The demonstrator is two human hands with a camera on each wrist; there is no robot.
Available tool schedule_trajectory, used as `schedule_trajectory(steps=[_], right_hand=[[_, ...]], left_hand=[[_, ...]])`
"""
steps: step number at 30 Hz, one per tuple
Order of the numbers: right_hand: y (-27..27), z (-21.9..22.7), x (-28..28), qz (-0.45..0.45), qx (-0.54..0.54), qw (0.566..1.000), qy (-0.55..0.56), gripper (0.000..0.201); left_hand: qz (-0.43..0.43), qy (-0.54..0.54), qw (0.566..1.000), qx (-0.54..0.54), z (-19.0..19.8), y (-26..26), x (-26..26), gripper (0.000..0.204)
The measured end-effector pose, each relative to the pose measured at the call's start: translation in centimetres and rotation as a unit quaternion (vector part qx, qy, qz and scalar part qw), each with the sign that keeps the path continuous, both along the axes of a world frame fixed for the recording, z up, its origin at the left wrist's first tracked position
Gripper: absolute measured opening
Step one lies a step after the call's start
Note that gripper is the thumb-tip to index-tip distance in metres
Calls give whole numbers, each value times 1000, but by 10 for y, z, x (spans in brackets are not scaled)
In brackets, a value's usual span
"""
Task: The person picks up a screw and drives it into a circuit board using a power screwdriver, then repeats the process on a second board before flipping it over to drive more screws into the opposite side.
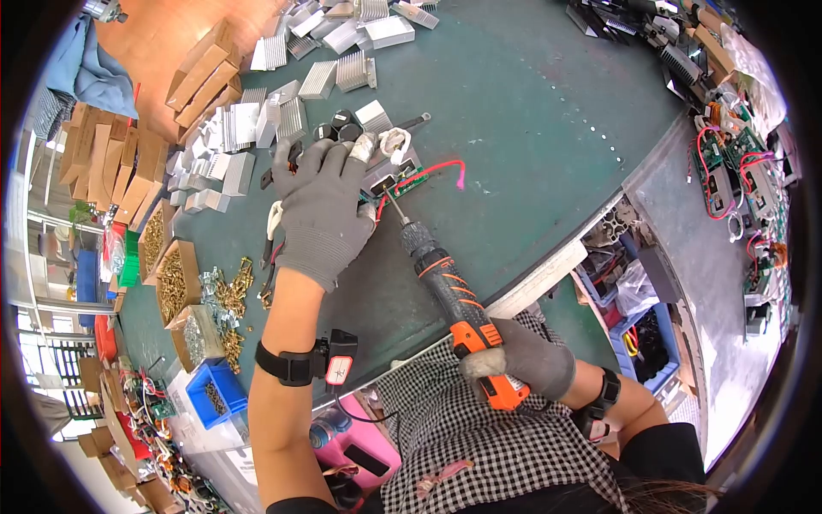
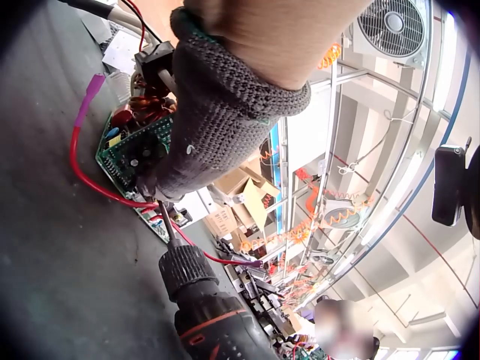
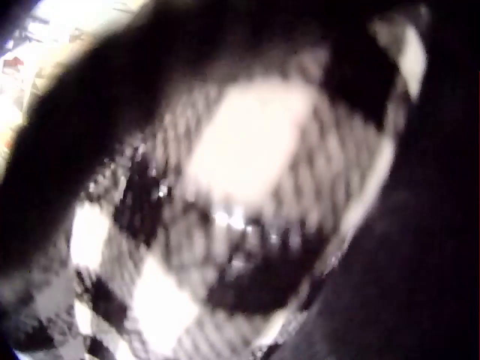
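Right hand [image 1: 541,358] (gloved) clasps the drill [image 1: 452,295]; left hand [image 1: 324,210] overlaps the circuit board [image 2: 136,144]; I can't tell its grip.

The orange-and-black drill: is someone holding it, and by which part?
Yes: the right hand grips the drill around its orange rear part, away from the chuck.

– What's covered?
– The left hand [image 1: 324,210] hides part of the circuit board [image 2: 131,150]; the right hand [image 1: 538,360] hides part of the drill's [image 1: 447,291] near end.
– The right wrist view?
– Mostly blurred checked cloth [image 3: 251,142].
– The bit's [image 1: 398,207] tip?
– Too small to tell what it touches.
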State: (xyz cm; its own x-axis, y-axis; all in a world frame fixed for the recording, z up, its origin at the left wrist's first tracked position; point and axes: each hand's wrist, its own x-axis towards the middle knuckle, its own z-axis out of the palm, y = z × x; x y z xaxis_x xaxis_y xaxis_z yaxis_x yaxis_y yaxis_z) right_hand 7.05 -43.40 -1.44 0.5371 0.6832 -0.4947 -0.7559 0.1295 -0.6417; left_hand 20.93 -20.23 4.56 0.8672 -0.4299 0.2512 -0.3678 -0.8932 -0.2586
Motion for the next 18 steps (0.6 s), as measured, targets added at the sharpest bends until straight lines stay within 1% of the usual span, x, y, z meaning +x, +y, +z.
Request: schedule_trajectory(steps=[2, 5, 8, 11, 14, 15, 17, 18], right_hand=[[1, 4, 1, 18, -31, 999, -2, 44], [0, 12, 4, 14, -32, 999, 13, 39], [2, 6, 1, 5, -38, 999, 12, 34], [3, 10, 1, -21, -43, 998, -44, 31], [-6, 22, 2, -8, -63, 997, -33, 32], [-10, 25, 0, -3, -79, 997, -18, 34], [-21, 42, -3, 38, -159, 986, -13, 35], [-27, 46, -3, 58, -199, 978, -12, 36]], left_hand=[[4, 1, 1000, 7, 1, -1, 0, 66], [-5, -22, 1000, -4, 0, -1, 0, 65], [-3, -24, 1000, 0, -2, 0, 0, 64], [-9, -31, 999, -5, -2, 1, 0, 63], [-4, -29, 1000, 1, -2, 1, 0, 63], [1, -10, 1000, 0, 0, 1, 0, 66], [13, 32, 999, -3, 4, 1, -2, 73], [-3, 26, 999, -34, 7, 3, -3, 75]])
